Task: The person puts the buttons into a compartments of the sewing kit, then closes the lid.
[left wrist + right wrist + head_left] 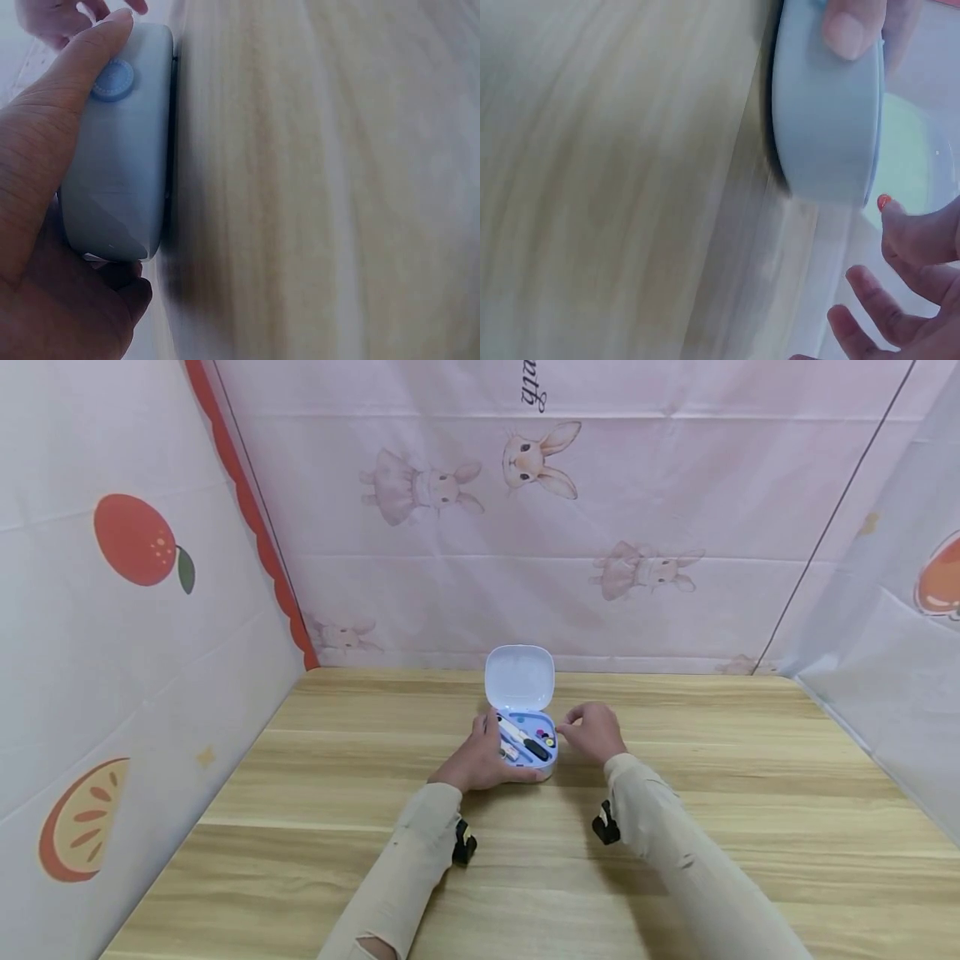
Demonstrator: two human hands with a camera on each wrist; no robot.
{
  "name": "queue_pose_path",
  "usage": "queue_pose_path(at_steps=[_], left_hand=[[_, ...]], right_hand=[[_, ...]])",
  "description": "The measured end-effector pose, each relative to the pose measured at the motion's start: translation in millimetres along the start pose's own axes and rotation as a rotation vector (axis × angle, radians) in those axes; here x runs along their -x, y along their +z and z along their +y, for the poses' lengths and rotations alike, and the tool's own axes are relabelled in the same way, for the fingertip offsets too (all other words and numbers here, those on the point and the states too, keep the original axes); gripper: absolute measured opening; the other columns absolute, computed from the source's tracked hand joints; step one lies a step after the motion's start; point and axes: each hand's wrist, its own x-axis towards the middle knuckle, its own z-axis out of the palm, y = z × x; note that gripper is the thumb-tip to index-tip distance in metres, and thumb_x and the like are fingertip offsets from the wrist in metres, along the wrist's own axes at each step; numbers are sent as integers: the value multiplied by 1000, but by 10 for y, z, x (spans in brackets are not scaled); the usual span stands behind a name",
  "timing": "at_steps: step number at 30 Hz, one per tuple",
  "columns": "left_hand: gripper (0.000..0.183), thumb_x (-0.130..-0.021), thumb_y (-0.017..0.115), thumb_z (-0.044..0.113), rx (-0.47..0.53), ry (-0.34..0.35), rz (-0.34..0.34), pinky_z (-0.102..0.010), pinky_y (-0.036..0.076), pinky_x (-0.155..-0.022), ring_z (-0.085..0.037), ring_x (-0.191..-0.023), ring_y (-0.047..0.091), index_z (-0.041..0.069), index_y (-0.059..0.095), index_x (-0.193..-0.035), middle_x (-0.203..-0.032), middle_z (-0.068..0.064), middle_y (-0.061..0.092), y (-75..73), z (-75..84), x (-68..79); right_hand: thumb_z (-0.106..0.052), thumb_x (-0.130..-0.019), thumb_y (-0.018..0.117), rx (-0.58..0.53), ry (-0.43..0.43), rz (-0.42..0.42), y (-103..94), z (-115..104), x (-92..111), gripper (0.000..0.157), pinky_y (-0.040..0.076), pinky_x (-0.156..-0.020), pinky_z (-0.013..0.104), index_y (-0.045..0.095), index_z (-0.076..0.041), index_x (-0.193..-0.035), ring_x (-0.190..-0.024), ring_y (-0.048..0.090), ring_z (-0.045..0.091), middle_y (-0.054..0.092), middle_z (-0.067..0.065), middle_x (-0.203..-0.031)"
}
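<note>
A light blue sewing kit box (552,768) stands on the table with its white lid (519,678) raised at the back. Inside lie a dark-handled tool (535,748) across the middle and several small buttons (550,741) on the right. My left hand (486,758) grips the box, its thumb along the front wall by the round blue catch (114,79) and its fingers round the left side. Beside the right rim, my right hand (596,732) pinches a small red button (884,202) at its fingertips. The other fingers of this hand are spread in the right wrist view.
The wood-grain table (337,827) extends around the box on all sides. Behind it hangs a pink rabbit-print cloth (465,602), and a white fruit-print cloth (172,677) covers the left side. Black straps (462,843) hang beneath both wrists.
</note>
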Motion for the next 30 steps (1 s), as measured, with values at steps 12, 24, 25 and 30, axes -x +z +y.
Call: queue_pose_path(at_steps=[12, 24, 25, 30], left_hand=[[138, -72, 82, 67, 11, 37, 13, -47, 41, -107, -32, -127, 44, 10, -4, -163, -161, -16, 14, -21, 17, 34], [139, -71, 82, 68, 16, 30, 6, -47, 40, -109, -32, -130, 42, 11, -6, -163, -163, -16, 11, -24, 17, 25], [139, -71, 82, 68, 16, 30, 7, -47, 40, -109, -32, -130, 42, 11, -6, -163, -162, -16, 12, -21, 14, 23], [139, -71, 82, 69, 17, 27, 8, -47, 40, -109, -31, -130, 42, 11, -6, -163, -162, -15, 12, -16, 8, 19]], right_hand=[[-11, -90, 71, -17, 31, -42, 121, -142, 14, 15, 41, -69, 31, 74, 3, -85, -84, 55, 25, 67, 12, -89], [-15, -91, 71, -24, 90, -41, 148, -137, 27, 14, 43, -72, 32, 74, -2, -86, -91, 55, 27, 67, 12, -97], [-14, -91, 72, -29, 91, -38, 151, -136, 29, 13, 43, -73, 33, 74, -2, -86, -92, 55, 27, 67, 12, -98], [-13, -89, 73, -60, 65, -20, 161, -110, 30, 11, 42, -76, 36, 76, -3, -85, -93, 55, 28, 70, 12, -99]])
